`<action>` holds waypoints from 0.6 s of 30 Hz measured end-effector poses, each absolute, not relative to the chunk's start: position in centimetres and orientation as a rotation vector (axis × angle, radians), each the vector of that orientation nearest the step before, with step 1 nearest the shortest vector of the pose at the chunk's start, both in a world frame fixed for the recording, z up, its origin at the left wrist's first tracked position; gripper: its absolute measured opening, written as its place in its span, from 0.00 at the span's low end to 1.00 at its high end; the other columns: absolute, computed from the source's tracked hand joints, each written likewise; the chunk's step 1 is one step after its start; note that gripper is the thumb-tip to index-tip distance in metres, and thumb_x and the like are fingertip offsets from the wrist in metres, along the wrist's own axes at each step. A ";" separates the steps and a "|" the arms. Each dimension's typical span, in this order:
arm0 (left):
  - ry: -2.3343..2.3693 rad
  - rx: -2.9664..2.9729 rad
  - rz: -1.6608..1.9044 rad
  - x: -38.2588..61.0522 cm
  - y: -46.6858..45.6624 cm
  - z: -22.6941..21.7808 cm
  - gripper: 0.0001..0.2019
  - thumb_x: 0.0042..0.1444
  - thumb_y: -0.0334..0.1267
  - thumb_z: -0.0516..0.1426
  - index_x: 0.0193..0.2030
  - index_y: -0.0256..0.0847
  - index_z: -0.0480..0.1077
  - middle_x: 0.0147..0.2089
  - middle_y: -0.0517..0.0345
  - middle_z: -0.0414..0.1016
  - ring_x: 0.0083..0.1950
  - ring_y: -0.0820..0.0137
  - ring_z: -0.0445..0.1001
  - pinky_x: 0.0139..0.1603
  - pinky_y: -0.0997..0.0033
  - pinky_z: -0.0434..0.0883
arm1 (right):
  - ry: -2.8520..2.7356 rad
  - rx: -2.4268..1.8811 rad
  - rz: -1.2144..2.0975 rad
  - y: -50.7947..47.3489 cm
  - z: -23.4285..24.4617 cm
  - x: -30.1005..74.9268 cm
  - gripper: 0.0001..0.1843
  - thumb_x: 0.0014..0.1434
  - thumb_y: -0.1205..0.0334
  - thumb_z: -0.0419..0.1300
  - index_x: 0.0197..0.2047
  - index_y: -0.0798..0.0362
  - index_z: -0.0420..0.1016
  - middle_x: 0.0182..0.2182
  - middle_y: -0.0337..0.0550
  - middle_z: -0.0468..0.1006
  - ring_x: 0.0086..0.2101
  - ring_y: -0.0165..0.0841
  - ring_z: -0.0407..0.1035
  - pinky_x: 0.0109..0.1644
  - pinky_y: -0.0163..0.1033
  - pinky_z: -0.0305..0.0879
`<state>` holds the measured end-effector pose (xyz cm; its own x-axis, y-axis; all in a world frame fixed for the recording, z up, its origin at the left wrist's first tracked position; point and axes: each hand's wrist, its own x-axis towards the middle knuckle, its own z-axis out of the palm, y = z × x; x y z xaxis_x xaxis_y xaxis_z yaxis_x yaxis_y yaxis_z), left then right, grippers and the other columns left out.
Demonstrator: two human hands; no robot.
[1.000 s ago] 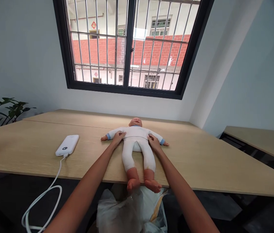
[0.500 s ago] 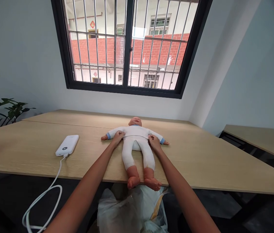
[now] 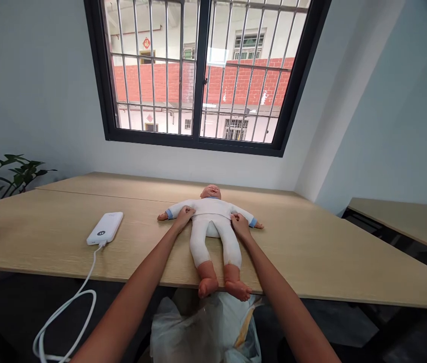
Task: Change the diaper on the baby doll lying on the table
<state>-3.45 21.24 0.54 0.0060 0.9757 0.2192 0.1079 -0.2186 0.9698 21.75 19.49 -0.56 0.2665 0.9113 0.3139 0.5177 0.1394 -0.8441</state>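
A baby doll (image 3: 211,205) lies on its back on the table, arms spread, head toward the window and feet at the front edge. It wears a white top with blue cuffs over a white cloth lower body. At the doll's waist on the left, my left hand (image 3: 185,216) has its fingers closed at the edge of the top. On the other side my right hand (image 3: 239,223) pinches the same garment near its hem. The fingertips of both hands are partly hidden against the cloth. Between the doll's thighs a bit of white material shows.
To the left a white power bank (image 3: 105,228) lies with a white cable (image 3: 91,272) hanging over the table edge (image 3: 330,301). Below the front edge is a translucent plastic bag (image 3: 194,330). A potted plant (image 3: 16,171) stands far left; another table (image 3: 406,219) is at right.
The view has tilted up slightly, so everything sits a little lower. Both hands stay at the doll's waist, with hardly any visible movement.
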 end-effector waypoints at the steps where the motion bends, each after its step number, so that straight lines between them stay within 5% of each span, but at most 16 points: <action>1: 1.215 1.437 1.350 -3.4 21.2 0.6 0.11 0.50 0.37 0.60 0.28 0.42 0.60 0.27 0.59 0.64 0.37 0.68 0.65 0.36 0.73 0.62 | -1.392 -1.514 0.477 19.6 -0.6 21.8 0.11 0.62 0.61 0.55 0.38 0.58 0.75 0.37 0.51 0.79 0.38 0.36 0.72 0.45 0.40 0.66; 18: 1.309 1.550 1.392 -3.0 19.3 1.5 0.10 0.57 0.41 0.56 0.28 0.39 0.62 0.27 0.60 0.66 0.34 0.72 0.68 0.37 0.75 0.65 | -1.458 -1.586 0.421 19.7 -0.5 21.9 0.11 0.59 0.60 0.53 0.37 0.57 0.73 0.37 0.53 0.80 0.38 0.40 0.73 0.45 0.40 0.64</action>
